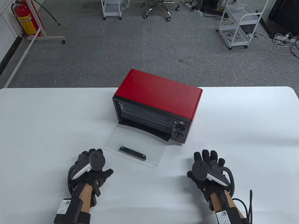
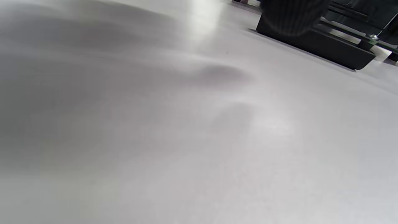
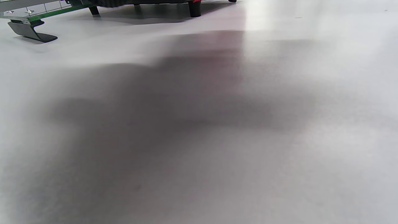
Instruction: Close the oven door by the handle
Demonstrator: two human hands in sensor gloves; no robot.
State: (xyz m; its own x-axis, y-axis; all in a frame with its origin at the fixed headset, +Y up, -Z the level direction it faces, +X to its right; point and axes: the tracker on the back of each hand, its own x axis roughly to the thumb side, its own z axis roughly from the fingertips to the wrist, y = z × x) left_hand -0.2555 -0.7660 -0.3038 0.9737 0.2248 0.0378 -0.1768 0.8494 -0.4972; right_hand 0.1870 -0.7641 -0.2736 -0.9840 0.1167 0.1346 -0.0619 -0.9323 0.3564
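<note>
In the table view, a red toaster oven (image 1: 158,98) sits at the centre of the white table (image 1: 245,121), turned so its front faces about 7 o'clock. Its glass door (image 1: 136,145) is folded fully down and lies flat toward 7 o'clock from the cavity, and the dark handle (image 1: 132,153) runs along the door's free edge. Two black knobs (image 1: 179,131) sit at the right end of the front panel. The left hand (image 1: 92,166) lies at 7 o'clock from the oven, just beside the door's near left corner and apart from the handle; its fingers look loosely curled under the tracker, gripping nothing. The right hand (image 1: 206,166) lies at 5 o'clock from the oven, well apart from the door, palm down with fingers (image 1: 211,155) spread, holding nothing. Beyond the table, at 11 o'clock, a red fire extinguisher (image 1: 25,18) stands on the grey floor. In the left wrist view, bare tabletop fills the frame, with the handle (image 2: 314,45) seen as a dark bar at 1 o'clock and a blurred dark fingertip (image 2: 292,17) hanging just above it. In the right wrist view, the door's edge (image 3: 37,11) and the handle (image 3: 31,32) show at 11 o'clock, with one oven foot (image 3: 195,8) near 12 o'clock.
</note>
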